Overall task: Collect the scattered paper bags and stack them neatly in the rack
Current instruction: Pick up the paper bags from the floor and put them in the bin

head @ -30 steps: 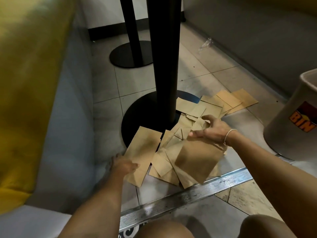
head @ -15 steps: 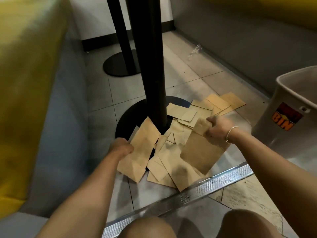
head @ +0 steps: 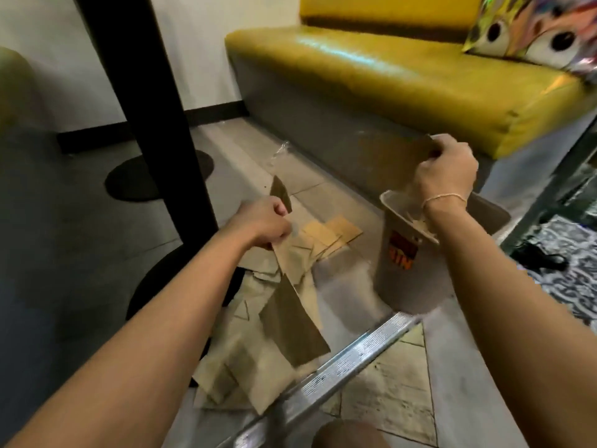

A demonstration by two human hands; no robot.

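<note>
Two paper bags are off the floor, one in each grip. The left hand (head: 263,226) is clenched around the upper part of a brown bag (head: 292,315), which hangs down at a slant; its lower corner ends just above the metal floor strip (head: 342,360). A short end of the same bag sticks up above the knuckles. The right hand (head: 447,166) pinches the corner of a second bag (head: 392,153), blurred, which it holds raised over the open top of a grey bin (head: 407,279) with an orange label.

The loose pile of bags (head: 245,360) lies on the tiled floor (head: 326,286) below the left hand, spreading from the round black base (head: 151,286) of the table post (head: 151,101) down to the metal strip. A few more flat bags (head: 332,232) lie farther out, between the pile and the bin.

The room to move is narrow. The black post stands to the left of the left forearm, the bin sits just to the right of the pile, and the grey front of a yellow bench (head: 403,76) runs behind both. A patterned cushion (head: 536,27) rests on the bench seat at the upper right. Bare tile shows between the pile and the bin, and beyond the strip toward the person's knee (head: 349,434).

Both forearms reach forward, the left lower and angled toward the post, the right higher with a thin bracelet (head: 444,198) at the wrist.
</note>
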